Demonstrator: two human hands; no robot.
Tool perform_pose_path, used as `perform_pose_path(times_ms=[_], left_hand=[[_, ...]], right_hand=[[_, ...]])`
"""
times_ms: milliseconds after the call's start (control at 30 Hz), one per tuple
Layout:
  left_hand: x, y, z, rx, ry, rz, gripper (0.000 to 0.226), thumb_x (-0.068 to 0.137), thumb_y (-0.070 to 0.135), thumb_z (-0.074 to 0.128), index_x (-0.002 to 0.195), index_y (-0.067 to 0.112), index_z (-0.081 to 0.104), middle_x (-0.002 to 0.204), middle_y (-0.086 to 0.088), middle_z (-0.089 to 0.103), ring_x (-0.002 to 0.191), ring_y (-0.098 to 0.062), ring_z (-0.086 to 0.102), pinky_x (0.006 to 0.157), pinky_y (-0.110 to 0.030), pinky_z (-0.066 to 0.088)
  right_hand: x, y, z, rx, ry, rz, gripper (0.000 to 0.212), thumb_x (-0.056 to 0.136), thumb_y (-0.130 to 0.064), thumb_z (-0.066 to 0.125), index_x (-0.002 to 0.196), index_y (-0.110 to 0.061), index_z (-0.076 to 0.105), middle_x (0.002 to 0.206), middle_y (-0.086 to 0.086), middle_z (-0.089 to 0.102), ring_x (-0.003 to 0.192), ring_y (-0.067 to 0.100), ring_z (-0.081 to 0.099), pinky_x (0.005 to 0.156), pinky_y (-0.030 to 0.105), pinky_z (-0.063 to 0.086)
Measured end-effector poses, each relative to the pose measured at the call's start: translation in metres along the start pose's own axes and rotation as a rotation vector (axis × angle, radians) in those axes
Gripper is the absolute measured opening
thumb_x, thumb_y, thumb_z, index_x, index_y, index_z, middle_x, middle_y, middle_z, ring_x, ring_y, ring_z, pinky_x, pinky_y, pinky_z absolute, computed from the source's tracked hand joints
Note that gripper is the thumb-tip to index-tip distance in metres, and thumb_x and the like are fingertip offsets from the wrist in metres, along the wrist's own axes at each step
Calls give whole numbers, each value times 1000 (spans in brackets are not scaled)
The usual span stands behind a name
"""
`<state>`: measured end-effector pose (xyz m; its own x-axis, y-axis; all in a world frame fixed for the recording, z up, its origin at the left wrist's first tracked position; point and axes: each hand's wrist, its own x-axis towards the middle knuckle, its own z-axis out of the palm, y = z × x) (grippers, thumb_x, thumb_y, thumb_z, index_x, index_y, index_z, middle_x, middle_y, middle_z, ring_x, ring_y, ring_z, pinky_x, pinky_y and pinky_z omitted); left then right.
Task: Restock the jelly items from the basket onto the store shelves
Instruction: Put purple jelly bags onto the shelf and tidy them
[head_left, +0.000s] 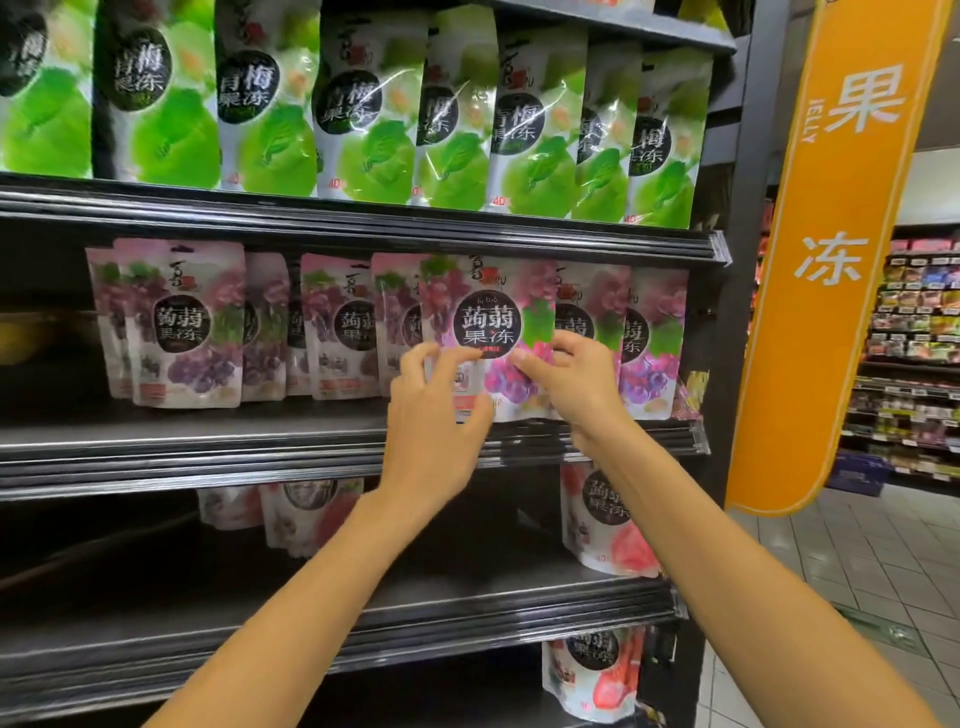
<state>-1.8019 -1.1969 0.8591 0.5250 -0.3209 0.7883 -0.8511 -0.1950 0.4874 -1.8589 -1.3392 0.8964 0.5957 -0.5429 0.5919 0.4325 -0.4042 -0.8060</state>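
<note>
As you face the middle shelf, your left hand gripping the upright grape jelly pouch low down, your right hand pinching its front

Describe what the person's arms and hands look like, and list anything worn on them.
Both arms are bare from the frame's lower edge to the wrists; no sleeves show. The bare left hand and bare right hand wear no gloves, and no watch, bracelet or ring is visible. The nails look short and unpainted, though blur limits that detail.
</note>
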Motion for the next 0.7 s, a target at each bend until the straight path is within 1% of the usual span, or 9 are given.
perform_pose_path(times_ms=[67, 133, 200, 267, 333, 400, 500, 600, 700], left_hand=[[-3, 1, 6, 43, -10, -35, 40, 90, 25, 61, 129, 32, 54, 145, -5, 33, 128, -28, 42, 107, -45, 36], [-4, 0, 10, 36, -24, -61, 40, 91, 25, 59, 130, 32, 53, 149, -4, 29, 130, -28, 42, 108, -47, 37], [-5, 1, 13, 37, -59, -64, 41, 92, 26, 57, 132, 32, 51, 151, -2, 25, 127, -28, 46, 106, -47, 39], [-6, 2, 15, 59, -94, -70, 42, 93, 28, 56, 134, 35, 49, 153, 1, 23, 120, -31, 51, 103, -48, 42], [-6, 4, 17, 83, -109, -65, 43, 93, 29, 55, 135, 36, 49, 152, 2, 25, 117, -31, 53, 103, -47, 42], [-7, 5, 20, 108, -111, -41, 43, 94, 29, 55, 136, 35, 50, 151, 1, 28, 120, -28, 51, 105, -46, 40], [-7, 7, 23, 137, -110, -28, 45, 93, 28, 56, 138, 32, 50, 151, -1, 28, 122, -26, 49, 105, -45, 40], [-7, 9, 25, 142, -117, -31, 46, 93, 29, 56, 139, 31, 50, 151, -1, 27, 124, -27, 48, 105, -45, 40], [-7, 10, 26, 154, -118, -28, 46, 93, 28, 56, 139, 31, 50, 152, -2, 27, 120, -29, 49, 105, -46, 40]], right_hand=[[0, 3, 2, -48, 7, -1, 8, 87, -8, 71, 95, -7, 69, 84, 12, 75, 76, 24, 74, 68, 40, 61], [-1, 9, 0, -125, 4, -14, 14, 89, -12, 70, 100, -4, 67, 86, 11, 75, 76, 21, 73, 69, 38, 61], [-3, 13, -4, -154, 8, -30, 21, 88, -15, 71, 104, -4, 64, 85, 5, 74, 72, 9, 71, 67, 29, 60], [-6, 16, -10, -218, 76, -88, 29, 84, -20, 77, 105, -10, 59, 88, -6, 69, 73, -2, 67, 65, 11, 53], [-8, 18, -17, -290, 188, -160, 39, 81, -24, 80, 111, -16, 56, 92, -10, 63, 78, -3, 63, 66, 6, 49], [-9, 20, -25, -331, 248, -207, 38, 82, -22, 79, 112, -15, 57, 88, -8, 65, 76, 1, 64, 67, 9, 51], [-9, 25, -35, -402, 240, -188, 30, 84, -17, 76, 108, -15, 60, 80, -9, 64, 72, 1, 62, 64, 8, 49], [-9, 31, -42, -424, 309, -165, 26, 87, -16, 72, 109, -12, 59, 79, -6, 61, 72, 3, 59, 68, 17, 51], [-7, 38, -51, -489, 384, -91, 26, 90, -23, 69, 105, -4, 60, 69, 3, 59, 68, 8, 53, 75, 20, 39]])
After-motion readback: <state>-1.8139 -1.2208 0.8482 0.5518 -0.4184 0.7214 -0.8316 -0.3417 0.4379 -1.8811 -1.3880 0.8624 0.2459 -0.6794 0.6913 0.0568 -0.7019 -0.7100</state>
